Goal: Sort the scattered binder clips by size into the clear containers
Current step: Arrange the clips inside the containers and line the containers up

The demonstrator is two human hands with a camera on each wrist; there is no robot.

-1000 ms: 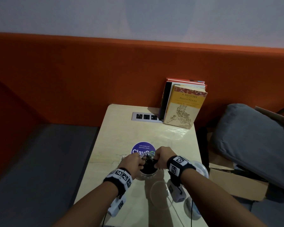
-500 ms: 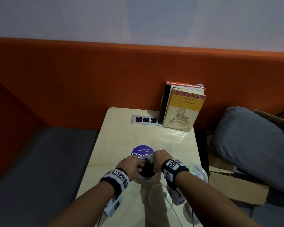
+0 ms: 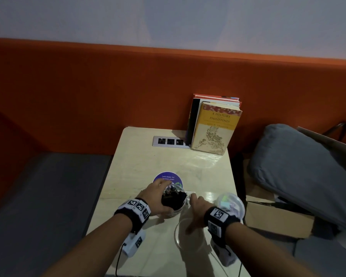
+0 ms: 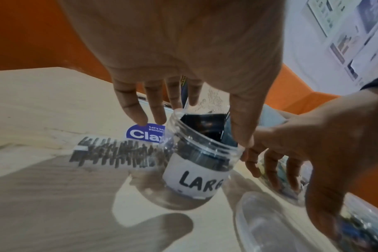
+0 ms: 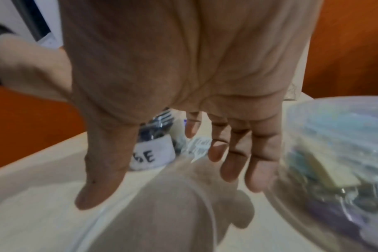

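A clear jar (image 3: 175, 211) with a white label reading "LARG" (image 4: 196, 180) stands mid-table, full of black binder clips (image 4: 203, 126). My left hand (image 3: 163, 189) grips it at the mouth: the thumb (image 4: 241, 136) is on the near rim, two fingers are behind the far rim, and the other two hang free to the left. My right hand (image 3: 197, 208) is open with fingers straight and spread. It hovers just right of the jar, over a clear round lid or empty container (image 3: 185, 235). A second clear container (image 3: 233, 204) of coloured clips sits at the right edge.
A round purple sticker (image 3: 168, 179) lies behind the jar. Books (image 3: 215, 126) lean at the table's back right beside a socket strip (image 3: 170, 141). Right of the table are a cardboard box (image 3: 274, 218) and a grey cushion (image 3: 300, 172). An orange padded wall runs behind.
My right hand has left the jar's mouth and drawn back towards me and rightward, opening over the clear round piece. My left hand stays on the jar.
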